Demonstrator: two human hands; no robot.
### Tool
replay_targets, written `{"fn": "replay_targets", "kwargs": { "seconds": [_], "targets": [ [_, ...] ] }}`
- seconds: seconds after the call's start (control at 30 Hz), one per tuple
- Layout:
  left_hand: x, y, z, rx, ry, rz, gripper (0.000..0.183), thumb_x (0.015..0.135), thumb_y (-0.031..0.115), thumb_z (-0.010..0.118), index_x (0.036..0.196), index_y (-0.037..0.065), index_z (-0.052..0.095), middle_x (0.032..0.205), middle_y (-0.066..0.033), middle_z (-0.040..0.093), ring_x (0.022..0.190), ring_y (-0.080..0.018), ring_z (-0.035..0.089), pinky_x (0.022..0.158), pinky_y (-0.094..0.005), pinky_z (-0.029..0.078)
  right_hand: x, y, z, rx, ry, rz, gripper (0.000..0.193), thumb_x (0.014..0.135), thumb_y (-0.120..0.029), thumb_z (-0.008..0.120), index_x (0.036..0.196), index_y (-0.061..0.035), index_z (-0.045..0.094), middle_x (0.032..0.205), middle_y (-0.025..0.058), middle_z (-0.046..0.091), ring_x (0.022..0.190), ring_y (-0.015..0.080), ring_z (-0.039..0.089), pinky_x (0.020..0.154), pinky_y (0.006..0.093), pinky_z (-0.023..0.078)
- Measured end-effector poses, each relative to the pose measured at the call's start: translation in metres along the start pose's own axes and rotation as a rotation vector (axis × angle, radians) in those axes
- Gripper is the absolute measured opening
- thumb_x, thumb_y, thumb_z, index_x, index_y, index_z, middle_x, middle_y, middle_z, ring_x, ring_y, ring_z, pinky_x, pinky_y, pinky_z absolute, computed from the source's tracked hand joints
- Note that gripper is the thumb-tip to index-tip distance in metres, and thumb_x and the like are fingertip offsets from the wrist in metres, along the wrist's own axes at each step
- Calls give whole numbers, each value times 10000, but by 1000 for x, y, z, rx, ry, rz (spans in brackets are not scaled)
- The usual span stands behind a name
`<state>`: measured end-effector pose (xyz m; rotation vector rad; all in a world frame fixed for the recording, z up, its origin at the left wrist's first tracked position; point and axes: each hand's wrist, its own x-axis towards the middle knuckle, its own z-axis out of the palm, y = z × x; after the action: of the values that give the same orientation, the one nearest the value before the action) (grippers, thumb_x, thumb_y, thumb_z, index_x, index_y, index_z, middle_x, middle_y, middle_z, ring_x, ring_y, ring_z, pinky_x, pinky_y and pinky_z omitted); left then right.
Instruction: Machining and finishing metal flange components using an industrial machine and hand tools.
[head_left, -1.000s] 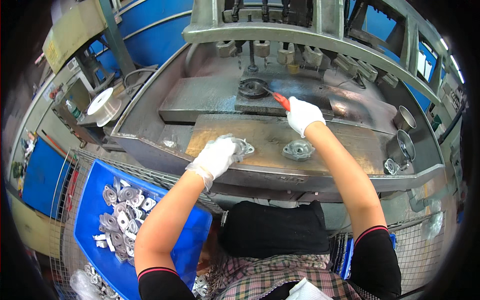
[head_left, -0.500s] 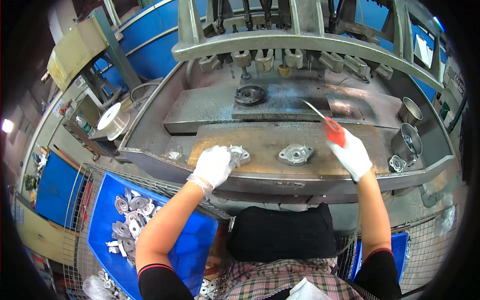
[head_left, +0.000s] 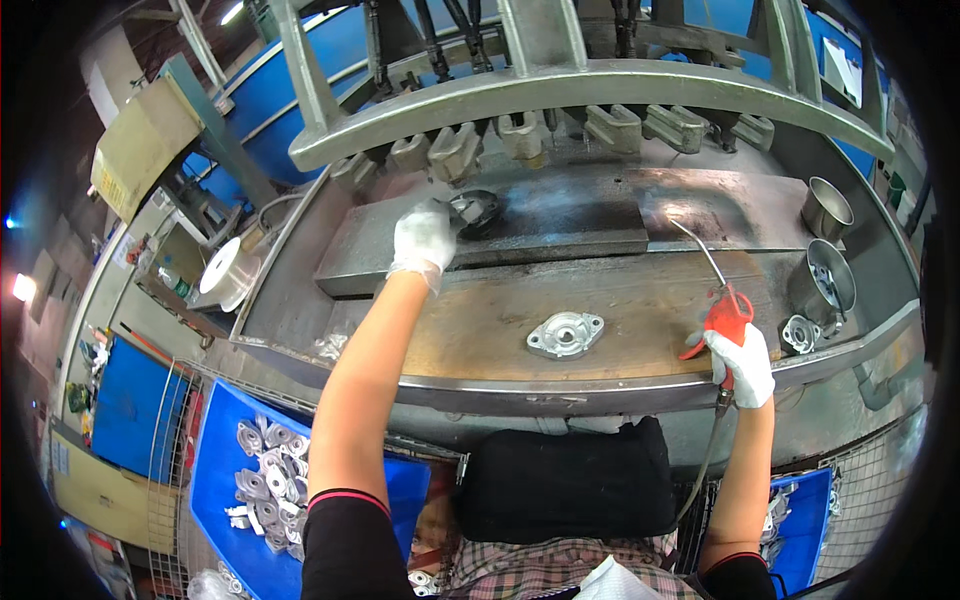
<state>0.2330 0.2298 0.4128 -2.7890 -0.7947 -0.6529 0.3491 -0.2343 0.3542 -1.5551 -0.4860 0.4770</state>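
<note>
**Left hand at the dark fixture, right hand on the air gun**

From the head camera we see our left hand (head_left: 424, 236), in a white glove, reaching far over the metal bench (head_left: 620, 300) to a dark round fixture (head_left: 478, 210) on the raised steel plate (head_left: 560, 220). Its fingers curl onto a small metal part at the fixture's left edge; how firm the grip is we cannot tell. Our right hand (head_left: 742, 362), also gloved, is closed around the red handle of an air gun (head_left: 722, 312), whose thin nozzle points up and away over the bench. A silver casting (head_left: 565, 334) lies flat on the worn bench between our two arms, touched by neither hand. Two metal cups (head_left: 826, 245) stand at the right end. Down to our left, a blue bin (head_left: 215, 470) holds more silver castings.
</note>
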Motion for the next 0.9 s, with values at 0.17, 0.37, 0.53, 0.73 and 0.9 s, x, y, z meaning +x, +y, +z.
{"fn": "replay_targets", "kwargs": {
  "seconds": [0.17, 0.37, 0.53, 0.73, 0.9],
  "targets": [
    [25, 7, 45, 142, 72, -9, 236, 849, 234, 669, 1002, 64, 724, 1002, -156, 710, 981, -361, 678, 875, -459, 529, 3, 7, -1, 99, 6, -52, 221, 882, -125, 694, 1020, 37, 633, 648, 30, 603, 448, 71, 443, 597, 286, 440],
    [25, 8, 62, -260, 212, -27, 167, 855, 97, 578, 909, 67, 733, 894, -181, 712, 924, -414, 682, 837, -508, 532, 4, 13, -2, 117, 11, -50, 306, 867, -135, 723, 1108, 36, 641, 885, 110, 731, 461, 56, 466, 453, 231, 378],
    [26, 7, 66, -227, 98, -142, 152, 850, 83, 577, 933, 57, 702, 952, -196, 711, 963, -417, 666, 871, -505, 529, 3, 11, -3, 97, 18, -33, 334, 869, -137, 720, 1141, 40, 640, 889, 106, 733, 457, 59, 464, 450, 230, 372],
    [31, 0, 70, -338, 131, -98, 168, 870, 139, 615, 1001, 68, 692, 1050, -213, 696, 1030, -416, 649, 897, -494, 520, 6, 10, -7, 51, -33, -1, 279, 887, -141, 706, 1080, 53, 651, 788, 65, 698, 470, 70, 467, 532, 247, 428],
    [-6, 29, 28, -639, 173, -155, 428, 897, 303, 700, 1250, 64, 667, 1164, -213, 691, 1114, -380, 644, 969, -434, 496, 5, 9, -2, 77, 8, -116, 230, 902, -135, 698, 1017, 61, 662, 665, 40, 629, 507, 75, 484, 599, 261, 456]
  ]
}}
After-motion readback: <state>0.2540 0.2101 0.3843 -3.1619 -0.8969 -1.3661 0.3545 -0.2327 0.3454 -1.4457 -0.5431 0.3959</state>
